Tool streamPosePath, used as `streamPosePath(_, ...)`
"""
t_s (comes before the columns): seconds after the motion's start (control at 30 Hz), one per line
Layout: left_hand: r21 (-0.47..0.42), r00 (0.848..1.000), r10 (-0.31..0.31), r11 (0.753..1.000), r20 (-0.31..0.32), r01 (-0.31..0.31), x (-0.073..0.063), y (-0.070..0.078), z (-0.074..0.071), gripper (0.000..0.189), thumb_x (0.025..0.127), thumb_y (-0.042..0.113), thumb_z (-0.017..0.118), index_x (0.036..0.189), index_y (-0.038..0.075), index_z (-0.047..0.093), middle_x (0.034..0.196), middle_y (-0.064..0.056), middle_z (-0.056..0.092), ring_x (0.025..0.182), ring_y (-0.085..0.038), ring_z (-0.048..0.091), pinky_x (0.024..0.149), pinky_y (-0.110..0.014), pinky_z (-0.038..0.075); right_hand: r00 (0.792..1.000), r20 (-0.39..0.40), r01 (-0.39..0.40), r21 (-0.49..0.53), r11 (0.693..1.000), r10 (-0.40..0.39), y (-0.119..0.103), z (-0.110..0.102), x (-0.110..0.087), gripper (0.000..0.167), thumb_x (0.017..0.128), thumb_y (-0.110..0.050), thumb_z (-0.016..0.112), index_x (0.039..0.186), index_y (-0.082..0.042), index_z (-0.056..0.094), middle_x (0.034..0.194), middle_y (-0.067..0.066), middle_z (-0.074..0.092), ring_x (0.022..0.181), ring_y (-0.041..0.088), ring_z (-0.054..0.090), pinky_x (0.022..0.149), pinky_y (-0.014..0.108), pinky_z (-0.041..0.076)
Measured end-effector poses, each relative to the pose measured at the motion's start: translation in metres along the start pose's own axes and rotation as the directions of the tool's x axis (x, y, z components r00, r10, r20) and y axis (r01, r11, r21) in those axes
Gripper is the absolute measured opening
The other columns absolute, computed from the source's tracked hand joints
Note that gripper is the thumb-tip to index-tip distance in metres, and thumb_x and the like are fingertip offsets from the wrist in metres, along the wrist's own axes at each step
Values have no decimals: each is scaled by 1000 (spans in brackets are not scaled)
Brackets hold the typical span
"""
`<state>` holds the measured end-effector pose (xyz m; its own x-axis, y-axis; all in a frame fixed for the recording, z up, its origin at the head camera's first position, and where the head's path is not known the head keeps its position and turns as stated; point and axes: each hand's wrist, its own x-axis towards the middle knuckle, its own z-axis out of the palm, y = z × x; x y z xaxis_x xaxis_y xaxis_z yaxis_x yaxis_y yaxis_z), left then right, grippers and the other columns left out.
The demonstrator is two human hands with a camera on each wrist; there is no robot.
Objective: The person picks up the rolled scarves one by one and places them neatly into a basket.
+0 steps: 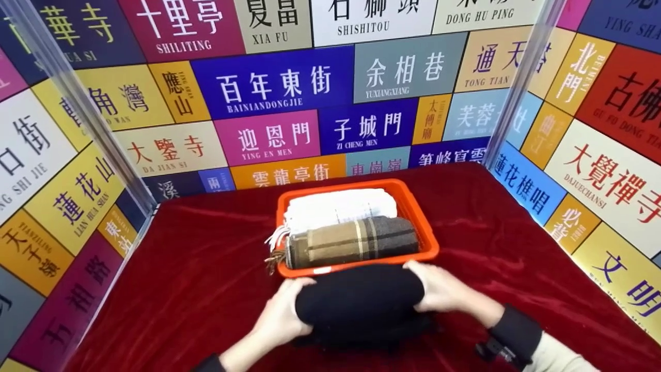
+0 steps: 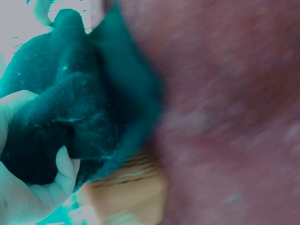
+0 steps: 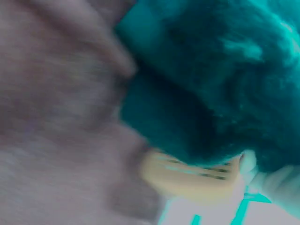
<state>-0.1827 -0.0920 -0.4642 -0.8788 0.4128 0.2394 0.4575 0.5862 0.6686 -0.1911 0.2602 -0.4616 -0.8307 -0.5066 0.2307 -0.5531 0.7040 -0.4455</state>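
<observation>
A rolled black cloth (image 1: 361,297) is held between both hands in front of the basket, a loose flap hanging under it. My left hand (image 1: 286,310) grips its left end; in the left wrist view the thumb of that hand (image 2: 40,187) presses into the folds of the black cloth (image 2: 70,108). At the other end my right hand (image 1: 441,289) grips the roll, and its fingers (image 3: 248,161) show at the lower edge of the cloth (image 3: 201,93) in the right wrist view. The roll overlaps the front rim of the orange basket (image 1: 426,227) in the head view.
Inside the basket lie a white rolled cloth (image 1: 341,206) and, nearer me, a brown and grey plaid roll (image 1: 356,240), their fringes hanging over the left rim. Dark red velvet (image 1: 206,268) covers the table. Walls with colourful printed signs (image 1: 273,82) close off the back and sides.
</observation>
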Motion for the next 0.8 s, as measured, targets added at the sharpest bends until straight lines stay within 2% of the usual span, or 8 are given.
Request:
streamPosePath(0.13, -2, 996, 41, 999, -76, -41, 7, 22, -29, 80, 44, 7, 77, 118, 22, 54, 112, 1, 55, 97, -22, 57, 78, -43, 46, 997, -32, 74, 1, 997, -74, -13, -34, 15, 64, 53, -13, 74, 113, -13, 52, 103, -4, 59, 87, 12, 57, 75, 35, 48)
streamPosePath(0.23, 20, 985, 87, 996, -147, -85, 18, 35, -49, 78, 44, 8, 78, 118, 20, 55, 111, 0, 57, 99, -21, 57, 80, -43, 46, 994, -67, 90, -15, 996, -91, -22, -60, 32, 64, 52, -12, 74, 113, -11, 52, 103, -3, 59, 89, 13, 56, 77, 36, 48)
streamPosePath(0.3, 34, 976, 110, 994, -189, -105, 29, 43, -62, 77, 44, 10, 79, 118, 18, 56, 110, -2, 57, 99, -21, 56, 80, -44, 46, 991, -96, 87, -25, 996, -89, -25, -77, 46, 61, 53, -13, 73, 111, -12, 53, 103, -4, 59, 89, 13, 56, 78, 37, 47)
streamPosePath(0.43, 62, 970, 91, 995, -227, -79, 62, 53, -83, 76, 45, 13, 79, 118, 19, 56, 107, -4, 57, 94, -23, 56, 78, -46, 46, 987, -148, 54, -40, 998, -59, -25, -107, 77, 60, 55, -13, 72, 112, -10, 54, 104, 2, 60, 92, 19, 56, 81, 40, 46)
streamPosePath(0.53, 63, 974, 38, 998, -223, -24, 91, 52, -94, 76, 47, 13, 78, 119, 21, 55, 110, -5, 57, 97, -23, 54, 82, -46, 45, 989, -148, -5, -47, 999, -2, -18, -121, 102, 63, 57, -13, 71, 117, -9, 52, 112, 7, 59, 99, 26, 56, 86, 44, 44)
streamPosePath(0.6, 53, 978, -6, 998, -209, 17, 110, 46, -97, 77, 48, 13, 78, 120, 23, 54, 114, -5, 57, 101, -24, 53, 85, -46, 43, 991, -122, -53, -53, 997, 46, -11, -125, 117, 64, 59, -13, 70, 120, -11, 51, 116, 8, 59, 100, 28, 55, 86, 46, 43)
streamPosePath(0.7, 38, 980, -82, 995, -184, 91, 133, 32, -93, 78, 48, 12, 77, 121, 25, 53, 119, -3, 57, 104, -24, 53, 87, -45, 42, 992, -60, -114, -93, 989, 109, 5, -123, 135, 66, 60, -14, 69, 123, -12, 49, 116, 12, 59, 96, 30, 56, 82, 47, 44)
streamPosePath(0.8, 35, 980, -120, 991, -160, 127, 148, 18, -80, 79, 48, 9, 77, 122, 25, 53, 120, -4, 57, 104, -25, 53, 86, -45, 43, 991, -5, -136, -163, 977, 137, 21, -113, 145, 67, 61, -15, 69, 124, -10, 47, 113, 16, 60, 92, 32, 57, 77, 48, 45)
